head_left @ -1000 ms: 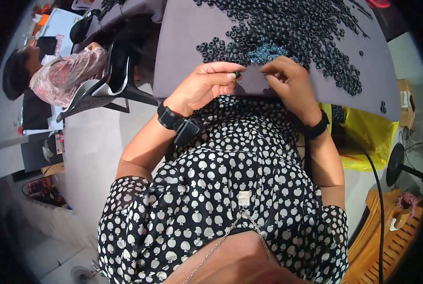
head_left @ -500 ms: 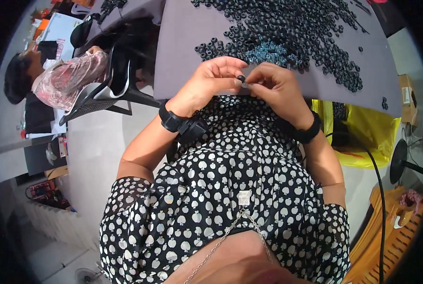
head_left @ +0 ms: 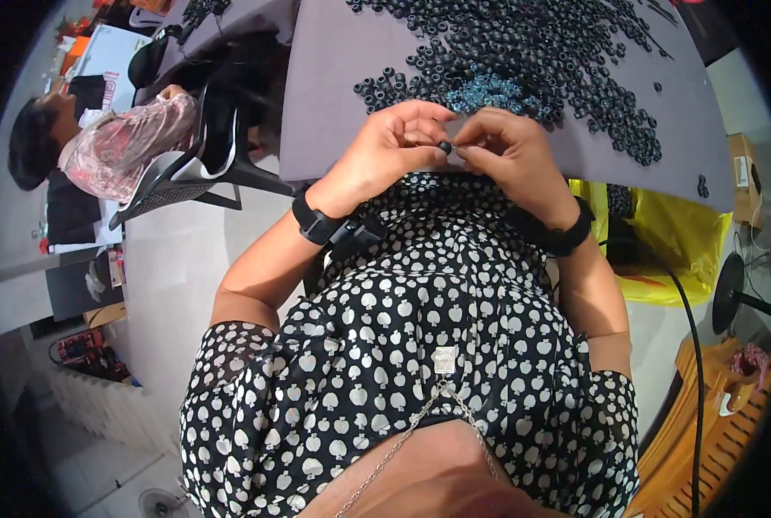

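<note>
My left hand (head_left: 394, 147) pinches a small round black part (head_left: 444, 148) between thumb and fingertips, just over the table's near edge. Close beside it, my right hand (head_left: 511, 151) is closed in a pinch; what sits between its fingertips is too small to make out. Just beyond both hands lies a small pile of blue-teal pieces (head_left: 489, 93). Around and behind that spreads a large heap of black ring-shaped parts (head_left: 506, 43), each with a hole in its middle.
The grey-covered table (head_left: 334, 78) fills the upper middle. A yellow bag (head_left: 675, 250) hangs below its right side. A black cable (head_left: 695, 345) runs down at right, near a wooden chair (head_left: 705, 423). At left, another person (head_left: 131, 142) sits on a black chair (head_left: 221, 155).
My fingertips have shifted slightly against each other, and the black part sits a little further right and lower. A pale translucent bit seen between the fingers earlier no longer shows.
</note>
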`<state>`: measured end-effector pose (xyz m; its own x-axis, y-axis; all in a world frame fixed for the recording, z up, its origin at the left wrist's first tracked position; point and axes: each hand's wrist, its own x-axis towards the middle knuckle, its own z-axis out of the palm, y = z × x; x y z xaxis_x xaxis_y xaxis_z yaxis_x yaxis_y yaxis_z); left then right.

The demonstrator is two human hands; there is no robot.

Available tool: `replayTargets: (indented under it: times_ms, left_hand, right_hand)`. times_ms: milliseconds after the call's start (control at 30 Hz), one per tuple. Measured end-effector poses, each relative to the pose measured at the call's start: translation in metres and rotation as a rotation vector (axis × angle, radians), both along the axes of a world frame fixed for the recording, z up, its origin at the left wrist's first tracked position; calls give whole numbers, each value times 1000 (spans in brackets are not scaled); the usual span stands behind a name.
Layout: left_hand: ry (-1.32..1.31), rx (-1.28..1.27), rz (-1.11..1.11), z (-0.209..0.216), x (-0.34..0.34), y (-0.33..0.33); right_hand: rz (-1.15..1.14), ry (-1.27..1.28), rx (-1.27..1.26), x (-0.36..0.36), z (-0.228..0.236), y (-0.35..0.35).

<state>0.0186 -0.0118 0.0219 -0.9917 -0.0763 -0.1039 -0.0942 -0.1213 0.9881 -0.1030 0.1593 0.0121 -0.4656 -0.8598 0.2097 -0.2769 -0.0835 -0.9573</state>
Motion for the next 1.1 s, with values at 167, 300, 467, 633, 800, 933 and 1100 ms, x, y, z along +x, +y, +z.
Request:
replayTargets:
  times_ms: [167, 300, 467, 633, 800, 933, 1100]
  left_hand:
    - [-55, 96, 58, 1, -1, -2]
    - [-164, 379, 179, 1, -1, -1]
    - [-168, 416, 161, -4, 0, -5]
    - [-151, 513, 209, -10, -1, -8]
    - [-181, 509, 175, -11, -1, -3]
    - [-191, 477, 193, -9, -2, 0]
    - [-197, 529, 176, -11, 0, -5]
  right_hand:
    - [-4, -43, 18, 1, 4, -1]
    - [-64, 82, -31, 6, 3, -6]
    - [-121, -35, -58, 3, 4, -9]
    - [-114, -67, -42, 5, 5, -6]
    - [-164, 70, -139, 12, 2, -13]
    - [-135, 81, -68, 5, 3, -11]
    - [-70, 25, -25, 4, 3, -11]
